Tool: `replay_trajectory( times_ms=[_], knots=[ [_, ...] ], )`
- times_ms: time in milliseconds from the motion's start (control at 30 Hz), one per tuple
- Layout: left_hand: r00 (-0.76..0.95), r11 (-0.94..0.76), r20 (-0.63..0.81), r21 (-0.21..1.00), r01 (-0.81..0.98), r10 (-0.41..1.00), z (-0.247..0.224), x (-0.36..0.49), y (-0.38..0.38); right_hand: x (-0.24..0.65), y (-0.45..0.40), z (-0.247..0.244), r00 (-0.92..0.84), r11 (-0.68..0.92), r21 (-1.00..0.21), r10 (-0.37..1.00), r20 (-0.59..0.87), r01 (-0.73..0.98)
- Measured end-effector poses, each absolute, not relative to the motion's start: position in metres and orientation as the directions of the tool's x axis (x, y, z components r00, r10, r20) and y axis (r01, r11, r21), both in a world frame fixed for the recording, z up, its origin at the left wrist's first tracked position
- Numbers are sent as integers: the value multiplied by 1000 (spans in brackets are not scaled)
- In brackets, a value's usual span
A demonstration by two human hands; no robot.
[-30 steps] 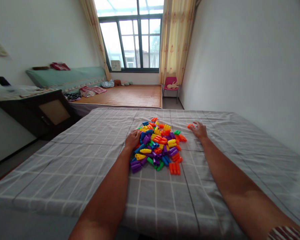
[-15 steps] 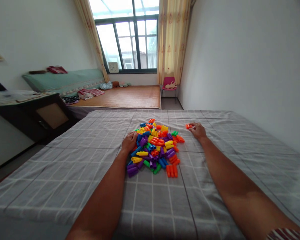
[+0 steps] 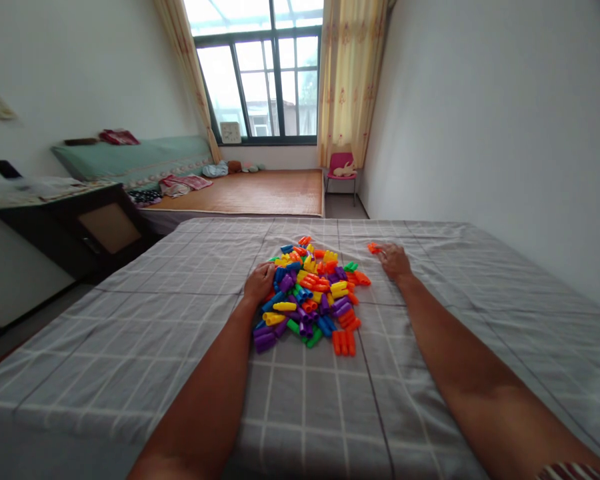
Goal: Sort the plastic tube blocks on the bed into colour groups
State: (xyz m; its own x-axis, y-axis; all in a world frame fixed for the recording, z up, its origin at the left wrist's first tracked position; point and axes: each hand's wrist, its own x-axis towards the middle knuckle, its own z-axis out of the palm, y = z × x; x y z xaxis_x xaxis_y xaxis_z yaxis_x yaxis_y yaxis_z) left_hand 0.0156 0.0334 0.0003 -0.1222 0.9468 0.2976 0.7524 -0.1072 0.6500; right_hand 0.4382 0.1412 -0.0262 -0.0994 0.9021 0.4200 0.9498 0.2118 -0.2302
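Note:
A heap of plastic building blocks in orange, yellow, purple, blue and green, many shaped like joined tubes, lies on a grey checked cloth. My left hand rests against the heap's left side, fingers extended towards it; their tips are partly hidden by the blocks. To the right of the heap, low over the cloth, my right hand pinches a small orange building block at its fingertips. Closest to me at the heap's front right lies a flat orange block.
Behind the cloth-covered surface stands a bed with a brown mat. A dark cabinet is at the left, and a white wall runs along the right. A pink chair stands below the curtain at the back.
My right hand has shifted slightly away from me and to the left with the orange block. My left hand and the heap stay in place. The view has tilted a little.

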Motion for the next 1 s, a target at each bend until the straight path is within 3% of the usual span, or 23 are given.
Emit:
replay_trajectory(
  times_ms=[633, 1000],
  knots=[
    [-115, -122, 312, 647, 752, 943, -3, 13, 35, 438, 146, -39, -102, 135, -101, 956, 276, 986],
    [-112, -128, 319, 643, 755, 941, -4, 13, 36, 426, 138, -20, -28, 68, -126, 954, 298, 990]
  ],
)
